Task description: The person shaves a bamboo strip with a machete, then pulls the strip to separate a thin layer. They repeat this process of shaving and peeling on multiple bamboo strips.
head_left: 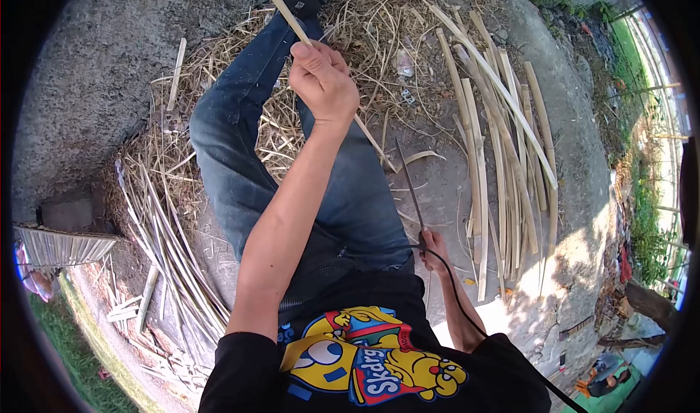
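Note:
My left hand is raised over my bent legs, its fingers closed around a pale bamboo strip. One end of the strip runs up past the top of the view, and the other slants down behind my wrist toward the ground. Low on the right, beside my thigh, my right hand grips a knife with a long, thin dark blade pointing up and away from me. The blade stands apart from the strip, near its lower end. The knife's handle is mostly hidden in my fingers.
Several long bamboo slats lie to my right, and a bundle of thin strips lies to my left. Shavings litter the ground ahead. A black cable crosses by my right wrist. A rough grey wall stands at the left.

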`<action>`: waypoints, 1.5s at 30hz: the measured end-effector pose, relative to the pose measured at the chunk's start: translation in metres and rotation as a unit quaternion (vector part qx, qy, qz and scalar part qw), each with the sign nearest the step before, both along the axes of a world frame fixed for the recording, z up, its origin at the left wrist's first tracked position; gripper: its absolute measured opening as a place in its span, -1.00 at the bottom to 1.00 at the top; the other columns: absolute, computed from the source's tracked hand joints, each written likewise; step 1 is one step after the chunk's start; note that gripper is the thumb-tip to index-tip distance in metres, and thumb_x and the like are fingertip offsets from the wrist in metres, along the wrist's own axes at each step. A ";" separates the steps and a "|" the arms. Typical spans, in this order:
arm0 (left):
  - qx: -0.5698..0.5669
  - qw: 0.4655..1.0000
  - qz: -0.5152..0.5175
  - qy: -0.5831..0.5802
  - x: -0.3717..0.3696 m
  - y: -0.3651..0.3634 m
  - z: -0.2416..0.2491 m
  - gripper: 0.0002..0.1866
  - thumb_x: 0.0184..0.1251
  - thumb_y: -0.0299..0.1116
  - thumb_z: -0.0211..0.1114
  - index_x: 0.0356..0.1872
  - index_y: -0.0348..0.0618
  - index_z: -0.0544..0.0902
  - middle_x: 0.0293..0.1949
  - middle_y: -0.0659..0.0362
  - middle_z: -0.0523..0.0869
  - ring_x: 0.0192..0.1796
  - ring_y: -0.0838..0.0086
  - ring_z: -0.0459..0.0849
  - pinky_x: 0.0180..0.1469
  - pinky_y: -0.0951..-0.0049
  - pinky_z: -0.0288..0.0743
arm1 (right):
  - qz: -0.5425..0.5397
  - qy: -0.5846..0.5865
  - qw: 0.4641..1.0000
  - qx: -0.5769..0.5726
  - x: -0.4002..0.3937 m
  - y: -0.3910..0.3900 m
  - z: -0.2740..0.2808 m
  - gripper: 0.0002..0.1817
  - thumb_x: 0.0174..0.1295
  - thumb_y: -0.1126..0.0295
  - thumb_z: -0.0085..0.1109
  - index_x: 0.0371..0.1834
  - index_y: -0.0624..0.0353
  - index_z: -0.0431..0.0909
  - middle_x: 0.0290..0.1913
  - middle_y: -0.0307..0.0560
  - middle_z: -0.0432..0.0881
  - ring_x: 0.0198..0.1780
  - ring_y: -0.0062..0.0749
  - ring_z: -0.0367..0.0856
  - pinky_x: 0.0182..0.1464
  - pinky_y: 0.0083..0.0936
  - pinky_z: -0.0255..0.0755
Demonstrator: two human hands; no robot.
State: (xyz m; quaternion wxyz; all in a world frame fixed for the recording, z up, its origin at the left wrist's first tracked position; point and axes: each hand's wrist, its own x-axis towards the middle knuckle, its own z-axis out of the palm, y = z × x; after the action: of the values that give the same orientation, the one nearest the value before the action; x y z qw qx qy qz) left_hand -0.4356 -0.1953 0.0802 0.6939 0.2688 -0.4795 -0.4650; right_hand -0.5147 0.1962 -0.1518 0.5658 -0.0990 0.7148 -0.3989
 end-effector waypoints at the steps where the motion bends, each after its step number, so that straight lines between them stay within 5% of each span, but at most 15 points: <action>1: 0.007 1.000 0.000 0.010 0.002 0.001 0.000 -0.37 0.65 0.21 -0.12 -0.48 -0.14 0.35 -0.65 0.31 0.33 -0.65 0.66 0.33 -0.63 0.58 0.15 | 0.002 -0.004 1.000 0.006 0.001 -0.014 0.013 -0.53 0.60 0.02 -0.08 -0.46 0.05 0.36 -0.64 -0.36 0.32 -0.71 -0.66 0.23 -0.66 -0.52 0.16; 3: 0.014 1.000 -0.002 -0.008 0.005 0.001 -0.001 -0.35 0.65 0.23 -0.13 -0.50 -0.13 0.34 -0.66 0.32 0.32 -0.65 0.66 0.32 -0.63 0.57 0.14 | -0.013 0.100 0.976 -0.195 0.007 -0.025 0.024 -0.51 0.62 0.04 -0.13 -0.48 0.10 0.39 -0.64 -0.33 0.33 -0.62 -0.64 0.34 -0.58 -0.52 0.22; 6: -0.001 1.000 -0.001 -0.003 0.000 0.004 0.004 -0.34 0.64 0.25 -0.13 -0.52 -0.13 0.32 -0.66 0.32 0.31 -0.65 0.67 0.30 -0.64 0.57 0.13 | -0.077 0.009 0.980 -0.182 0.029 -0.021 -0.003 -0.49 0.60 0.00 -0.10 -0.47 0.13 0.41 -0.63 -0.28 0.36 -0.54 -0.56 0.42 -0.49 -0.48 0.28; 9: 0.011 1.000 0.028 -0.005 -0.002 0.004 -0.002 -0.34 0.63 0.26 -0.12 -0.52 -0.13 0.32 -0.66 0.32 0.32 -0.66 0.66 0.30 -0.63 0.58 0.15 | 0.113 0.320 0.939 -0.061 0.034 0.049 -0.127 -0.49 0.57 -0.09 -0.07 -0.39 0.13 0.42 -0.63 -0.28 0.37 -0.56 -0.53 0.42 -0.49 -0.47 0.28; 11: 0.014 1.000 0.025 -0.010 0.005 0.006 -0.006 -0.34 0.63 0.26 -0.12 -0.53 -0.13 0.31 -0.65 0.33 0.31 -0.66 0.66 0.30 -0.64 0.59 0.18 | 0.021 -0.032 0.993 -0.112 0.024 0.054 -0.132 -0.44 0.50 -0.24 -0.05 -0.40 0.04 0.41 -0.64 -0.30 0.38 -0.64 -0.58 0.37 -0.57 -0.52 0.26; 13: 0.011 1.000 -0.007 0.010 0.005 0.003 -0.003 -0.33 0.63 0.26 -0.12 -0.52 -0.14 0.32 -0.65 0.33 0.30 -0.65 0.66 0.31 -0.64 0.59 0.18 | -0.136 -0.469 0.871 0.054 -0.001 0.032 -0.051 -0.39 0.47 -0.33 -0.05 -0.39 0.01 0.43 -0.64 -0.31 0.37 -0.68 -0.65 0.32 -0.61 -0.53 0.25; 17: 0.024 0.999 0.019 -0.019 0.000 0.010 0.002 -0.33 0.62 0.26 -0.12 -0.53 -0.14 0.32 -0.65 0.33 0.30 -0.66 0.66 0.31 -0.63 0.59 0.16 | -0.121 -0.124 0.985 -0.018 0.008 -0.009 0.027 -0.36 0.47 -0.37 -0.10 -0.47 -0.01 0.33 -0.70 -0.35 0.30 -0.77 -0.63 0.24 -0.73 -0.58 0.14; 21: -0.003 1.000 -0.002 -0.016 -0.003 0.007 0.002 -0.34 0.64 0.25 -0.13 -0.52 -0.14 0.33 -0.66 0.32 0.31 -0.67 0.64 0.31 -0.63 0.57 0.15 | -0.058 -0.010 0.989 -0.135 0.028 0.011 0.009 -0.38 0.57 -0.20 -0.16 -0.53 0.06 0.33 -0.69 -0.26 0.36 -0.66 -0.56 0.43 -0.62 -0.49 0.29; 25: -0.003 1.000 -0.004 0.000 -0.003 0.004 0.001 -0.33 0.62 0.28 -0.12 -0.52 -0.13 0.32 -0.65 0.33 0.28 -0.66 0.64 0.31 -0.64 0.58 0.13 | 0.163 0.304 0.939 -0.002 0.032 0.051 -0.075 -0.42 0.59 -0.11 -0.15 -0.45 0.15 0.42 -0.62 -0.20 0.46 -0.61 -0.52 0.48 -0.54 -0.34 0.28; 27: 0.018 1.000 0.013 -0.006 0.002 0.006 0.003 -0.32 0.61 0.29 -0.12 -0.52 -0.13 0.32 -0.65 0.33 0.28 -0.66 0.64 0.30 -0.64 0.58 0.13 | 0.134 0.234 0.963 -0.018 0.023 0.048 -0.057 -0.39 0.54 -0.23 -0.13 -0.47 0.07 0.42 -0.62 -0.23 0.43 -0.65 -0.52 0.42 -0.58 -0.38 0.26; 28: 0.017 1.000 0.006 -0.002 0.005 0.005 0.000 -0.32 0.60 0.30 -0.12 -0.51 -0.13 0.32 -0.65 0.33 0.28 -0.66 0.64 0.30 -0.64 0.58 0.13 | -0.008 -0.128 0.990 0.055 0.012 0.049 -0.048 -0.39 0.53 -0.26 -0.13 -0.45 0.04 0.41 -0.63 -0.26 0.39 -0.67 -0.52 0.35 -0.59 -0.40 0.23; 29: 0.015 1.000 0.003 -0.002 0.006 0.005 0.000 -0.32 0.60 0.30 -0.12 -0.51 -0.13 0.32 -0.65 0.33 0.28 -0.66 0.64 0.30 -0.64 0.58 0.13 | -0.150 -0.466 0.864 0.114 0.002 0.043 -0.036 -0.39 0.52 -0.29 -0.13 -0.44 0.02 0.40 -0.64 -0.30 0.34 -0.69 -0.53 0.29 -0.60 -0.43 0.19; 33: 0.024 0.998 0.037 -0.047 0.002 0.004 0.001 -0.29 0.55 0.41 -0.19 -0.52 -0.07 0.22 -0.64 0.34 0.17 -0.64 0.62 0.10 -0.59 0.51 -0.04 | -0.138 -0.157 0.976 0.055 0.011 0.009 0.028 -0.40 0.47 -0.30 -0.03 -0.50 -0.02 0.31 -0.65 -0.32 0.31 -0.73 -0.60 0.23 -0.68 -0.53 0.14; 35: 0.009 1.000 -0.011 -0.013 0.003 0.005 0.002 -0.32 0.62 0.30 -0.16 -0.51 -0.12 0.30 -0.65 0.33 0.26 -0.65 0.65 0.25 -0.63 0.55 0.10 | -0.145 -0.132 0.980 0.012 0.010 0.005 0.027 -0.42 0.54 -0.21 -0.08 -0.50 0.00 0.29 -0.65 -0.32 0.30 -0.72 -0.62 0.25 -0.69 -0.57 0.12; 45: 0.011 0.982 -0.092 0.163 0.136 -0.018 0.079 -0.27 0.47 0.54 -0.28 -0.59 0.08 0.12 -0.70 0.33 0.04 -0.67 0.55 0.02 -0.61 0.48 -0.09 | -0.069 0.068 0.985 -0.146 -0.021 -0.033 0.050 -0.60 0.58 0.02 0.02 -0.32 0.10 0.41 -0.60 -0.35 0.33 -0.64 -0.66 0.31 -0.64 -0.64 0.18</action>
State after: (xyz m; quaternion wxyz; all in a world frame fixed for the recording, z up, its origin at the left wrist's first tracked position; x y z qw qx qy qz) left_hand -0.2999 -0.2133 0.1589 0.7141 0.1522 -0.3776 -0.5695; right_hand -0.5355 0.1629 -0.1020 0.4666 -0.1576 0.6908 -0.5294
